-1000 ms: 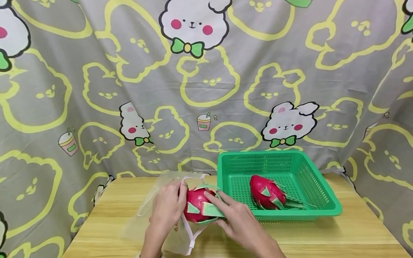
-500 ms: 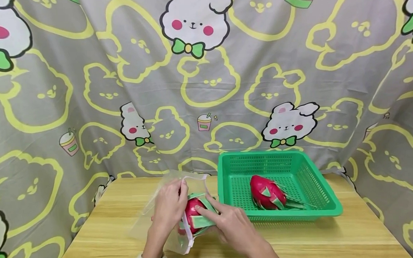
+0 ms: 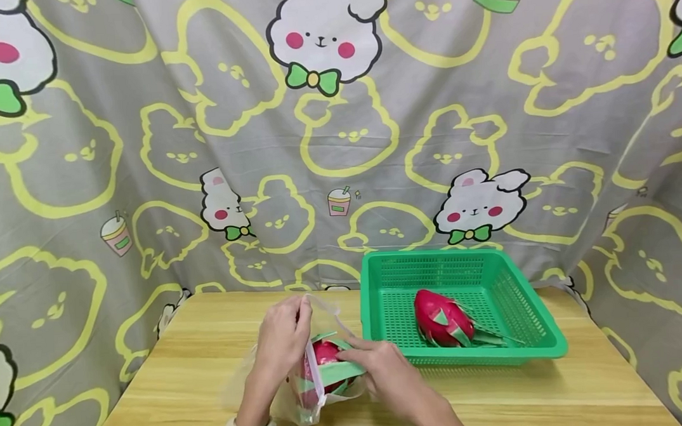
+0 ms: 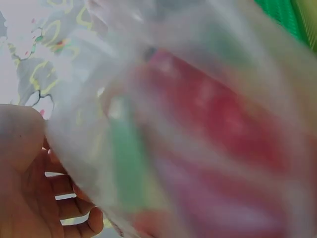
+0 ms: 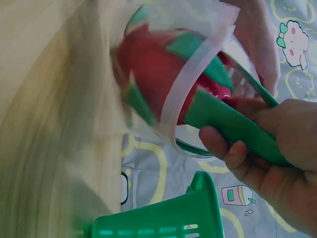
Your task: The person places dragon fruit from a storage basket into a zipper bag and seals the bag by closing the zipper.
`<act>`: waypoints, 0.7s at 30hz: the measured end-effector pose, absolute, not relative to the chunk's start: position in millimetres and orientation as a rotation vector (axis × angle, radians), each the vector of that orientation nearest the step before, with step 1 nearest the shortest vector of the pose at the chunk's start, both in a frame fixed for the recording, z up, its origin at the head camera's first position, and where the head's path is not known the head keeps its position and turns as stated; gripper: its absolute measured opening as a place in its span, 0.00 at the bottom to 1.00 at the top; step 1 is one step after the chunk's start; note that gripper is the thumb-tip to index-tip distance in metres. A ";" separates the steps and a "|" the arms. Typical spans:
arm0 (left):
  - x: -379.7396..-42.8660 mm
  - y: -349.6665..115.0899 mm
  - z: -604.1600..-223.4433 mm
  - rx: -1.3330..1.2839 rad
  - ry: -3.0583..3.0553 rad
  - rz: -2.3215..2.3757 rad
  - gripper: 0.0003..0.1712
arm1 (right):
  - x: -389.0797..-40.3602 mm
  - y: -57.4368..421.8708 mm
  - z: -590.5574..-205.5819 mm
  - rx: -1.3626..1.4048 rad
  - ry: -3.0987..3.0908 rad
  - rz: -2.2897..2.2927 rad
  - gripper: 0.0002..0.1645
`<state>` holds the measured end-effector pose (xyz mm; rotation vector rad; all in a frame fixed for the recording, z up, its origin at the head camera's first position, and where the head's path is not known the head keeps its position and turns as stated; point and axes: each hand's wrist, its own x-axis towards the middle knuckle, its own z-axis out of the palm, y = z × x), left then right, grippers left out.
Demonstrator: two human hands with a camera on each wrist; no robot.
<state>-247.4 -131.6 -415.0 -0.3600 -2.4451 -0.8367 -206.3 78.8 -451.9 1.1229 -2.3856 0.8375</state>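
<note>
A red dragon fruit (image 3: 327, 352) with green scales is partly inside a clear zip bag (image 3: 312, 414), its leafy end at the bag's mouth. My left hand (image 3: 282, 335) pinches the bag's upper rim and holds the mouth apart. With curled fingers, my right hand (image 3: 395, 371) grips the fruit by its long green scales, as the right wrist view shows; there the white zip band (image 5: 181, 91) crosses around the fruit's body. In the left wrist view the fruit (image 4: 218, 114) appears blurred through the plastic, beside my left hand (image 4: 29, 168).
A green perforated basket (image 3: 467, 355) stands right of the bag, with a second dragon fruit (image 3: 444, 316) lying in it. Both are on a wooden table (image 3: 176, 373). A grey patterned curtain (image 3: 319, 239) closes off the back and sides.
The dragon fruit has moved left and down into the bag, with my right hand following it. My left hand stays at the bag's rim. The basket and its fruit have not moved.
</note>
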 end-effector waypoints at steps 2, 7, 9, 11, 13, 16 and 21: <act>-247.3 -130.1 -415.2 -0.365 -2.442 -0.842 0.26 | -206.3 78.5 -452.3 1.080 -2.361 0.881 0.39; -246.5 -129.7 -415.7 -0.347 -2.443 -0.866 0.27 | -205.1 74.9 -455.0 0.994 -2.316 1.008 0.42; -246.6 -130.4 -415.7 -0.344 -2.448 -0.870 0.27 | -204.0 72.3 -456.5 0.967 -2.302 1.029 0.42; -247.1 -130.9 -415.6 -0.349 -2.449 -0.864 0.27 | -203.2 68.8 -457.9 0.954 -2.283 1.047 0.43; -248.1 -131.0 -415.6 -0.356 -2.448 -0.854 0.27 | -202.8 64.6 -459.4 0.953 -2.266 1.054 0.44; -249.4 -130.6 -416.3 -0.362 -2.451 -0.856 0.27 | -203.2 57.9 -462.4 0.980 -2.240 1.081 0.44; -250.8 -129.9 -419.6 -0.385 -2.445 -0.897 0.27 | -202.8 47.3 -469.0 1.044 -2.225 1.095 0.41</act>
